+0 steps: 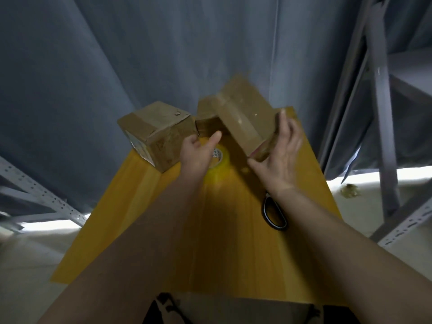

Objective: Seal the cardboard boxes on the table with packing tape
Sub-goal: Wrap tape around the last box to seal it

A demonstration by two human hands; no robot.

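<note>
The taped box [238, 120] is tilted up off the yellow table [140, 202] at its far end, about one o'clock, probably to reach another seam. The right hand [278, 157] grips its near corner; the left hand [198, 153], thumb out and fingers curled, steadies its underside, though whether it actually grips I cannot tell. The tape roll [218, 163] lies just beneath, a second box [159, 134] at eleven o'clock, scissors [274, 213] at four.

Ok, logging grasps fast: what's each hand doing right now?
Left hand: fingers curled, thumb out beside the tilted cardboard box; whether it grips cannot be told.
Right hand: holds that box's near end.
</note>
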